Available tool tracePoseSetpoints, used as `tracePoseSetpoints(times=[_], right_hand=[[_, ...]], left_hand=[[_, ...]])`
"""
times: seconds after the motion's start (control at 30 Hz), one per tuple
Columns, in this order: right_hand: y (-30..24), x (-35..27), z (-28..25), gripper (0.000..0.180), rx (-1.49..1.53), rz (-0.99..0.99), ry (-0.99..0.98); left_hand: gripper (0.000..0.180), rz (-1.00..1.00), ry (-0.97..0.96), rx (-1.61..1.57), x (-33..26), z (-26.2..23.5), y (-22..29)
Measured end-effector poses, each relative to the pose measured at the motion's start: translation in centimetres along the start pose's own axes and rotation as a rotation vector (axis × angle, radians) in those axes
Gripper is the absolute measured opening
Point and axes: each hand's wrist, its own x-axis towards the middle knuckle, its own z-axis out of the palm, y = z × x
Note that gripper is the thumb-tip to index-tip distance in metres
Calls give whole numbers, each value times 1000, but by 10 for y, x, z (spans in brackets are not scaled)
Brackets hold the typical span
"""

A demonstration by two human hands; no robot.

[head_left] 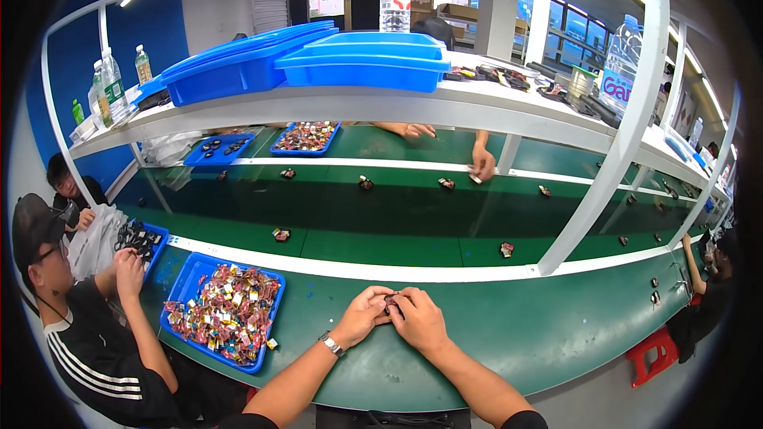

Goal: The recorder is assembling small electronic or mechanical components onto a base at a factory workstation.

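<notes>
Over the green worktop, my left hand (361,319) and my right hand (419,321) meet, fingers closed on one small dark part (390,305) between them. My fingers cover most of it, so its exact kind does not show. A metal-banded watch (331,344) is on my left wrist. Left of my hands sits a blue tray (170,319), heaped with small red, white and yellow pieces (230,311) that look like wired components.
A white rail (413,273) separates my worktop from a green conveyor belt (381,242) carrying spaced small assemblies (506,249). A white post (600,151) rises at right, supporting a shelf with blue bins (366,71). Co-workers sit left and right; another person's hand (482,163) reaches over the far belt.
</notes>
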Motion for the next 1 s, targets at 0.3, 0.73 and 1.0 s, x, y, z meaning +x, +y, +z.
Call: tracePoseSetpoints(times=[0.3,0.73,1.0], right_hand=[[5,0,7,16,-15,-57,28],[13,-3,4,17,487,247,-56],[17,-4,2,16,534,280,-28]], left_hand=[[20,38,36,101,2,7,1],[16,172,129,289,1,7,-9],[21,159,95,261,3,7,-7]])
